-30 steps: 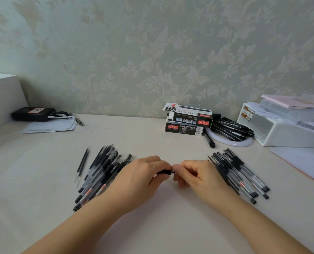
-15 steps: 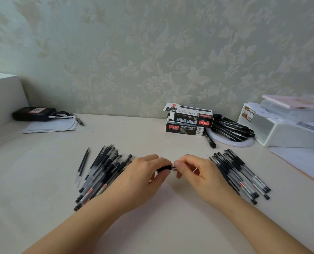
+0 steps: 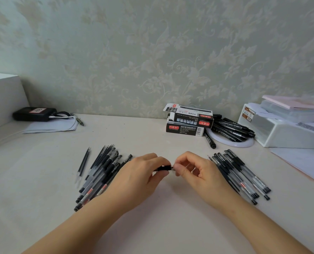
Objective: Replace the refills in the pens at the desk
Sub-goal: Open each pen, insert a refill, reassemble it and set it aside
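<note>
Black pen (image 3: pixel 164 168) is gripped by the left hand (image 3: pixel 141 173); its tip, pinched by the right hand (image 3: pixel 194 169), has been drawn slightly outward, suggesting unscrewing underway.

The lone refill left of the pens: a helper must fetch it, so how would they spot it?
Find the left pen pile beside the left hand. Just outside its far-left edge lies the lone refill, apart from the pile. It is a bare thin stick, slimmer than any pen.
</note>
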{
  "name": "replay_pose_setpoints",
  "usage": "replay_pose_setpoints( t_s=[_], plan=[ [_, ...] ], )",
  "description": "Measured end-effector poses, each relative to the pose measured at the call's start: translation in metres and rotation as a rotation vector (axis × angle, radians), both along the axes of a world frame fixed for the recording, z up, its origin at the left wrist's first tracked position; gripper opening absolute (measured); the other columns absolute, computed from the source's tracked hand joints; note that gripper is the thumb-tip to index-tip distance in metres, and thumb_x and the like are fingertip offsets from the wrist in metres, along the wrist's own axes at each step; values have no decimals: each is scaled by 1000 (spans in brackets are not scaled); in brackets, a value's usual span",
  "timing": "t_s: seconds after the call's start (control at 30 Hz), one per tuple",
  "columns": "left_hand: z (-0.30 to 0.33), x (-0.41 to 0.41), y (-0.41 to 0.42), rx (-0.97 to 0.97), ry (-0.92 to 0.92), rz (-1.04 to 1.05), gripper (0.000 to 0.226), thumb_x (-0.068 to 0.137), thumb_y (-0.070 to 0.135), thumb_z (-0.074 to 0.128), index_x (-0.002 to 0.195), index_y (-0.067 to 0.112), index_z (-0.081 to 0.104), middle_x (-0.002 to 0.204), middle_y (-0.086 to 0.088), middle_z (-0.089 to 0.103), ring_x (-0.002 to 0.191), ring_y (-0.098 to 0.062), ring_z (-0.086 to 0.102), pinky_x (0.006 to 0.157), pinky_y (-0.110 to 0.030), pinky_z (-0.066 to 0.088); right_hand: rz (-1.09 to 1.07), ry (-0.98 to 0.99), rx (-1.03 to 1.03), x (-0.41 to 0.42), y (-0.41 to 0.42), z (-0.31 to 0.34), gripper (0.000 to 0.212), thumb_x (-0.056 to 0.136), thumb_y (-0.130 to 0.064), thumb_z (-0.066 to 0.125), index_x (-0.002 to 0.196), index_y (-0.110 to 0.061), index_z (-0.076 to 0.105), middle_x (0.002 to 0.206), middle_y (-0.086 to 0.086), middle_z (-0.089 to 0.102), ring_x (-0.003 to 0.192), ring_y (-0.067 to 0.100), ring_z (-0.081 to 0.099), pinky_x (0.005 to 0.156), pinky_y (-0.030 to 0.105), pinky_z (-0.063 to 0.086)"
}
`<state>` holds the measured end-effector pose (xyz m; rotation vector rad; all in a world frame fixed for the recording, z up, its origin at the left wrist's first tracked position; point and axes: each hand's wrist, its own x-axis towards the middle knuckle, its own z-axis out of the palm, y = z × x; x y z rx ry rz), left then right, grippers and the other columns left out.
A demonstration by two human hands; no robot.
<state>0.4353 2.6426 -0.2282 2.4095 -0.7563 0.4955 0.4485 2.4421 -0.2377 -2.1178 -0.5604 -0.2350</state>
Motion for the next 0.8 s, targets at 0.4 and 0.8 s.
replay_pose_setpoints(
  t_s=[0.4,0.8],
  plan=[
    [2,-2,-2,-68,-28,10,11,91,29,64,100,33,70,82,14,59,66,-10,55,63,-33,48,28,57,31,-2,2,2,23,93,-43,56,80,-26,65,69,-7,65,57,0,48,57,14,37],
    [3,1,0,-96,-96,-5,17,86,24,71,99,34,74,80,14,60,63,-10,55,58,-30,48,46,78,20,-1,2,3,36,97,-43,49,71,-20,59,60,-7,51,55,5,41,54,19,32]
  ],
)
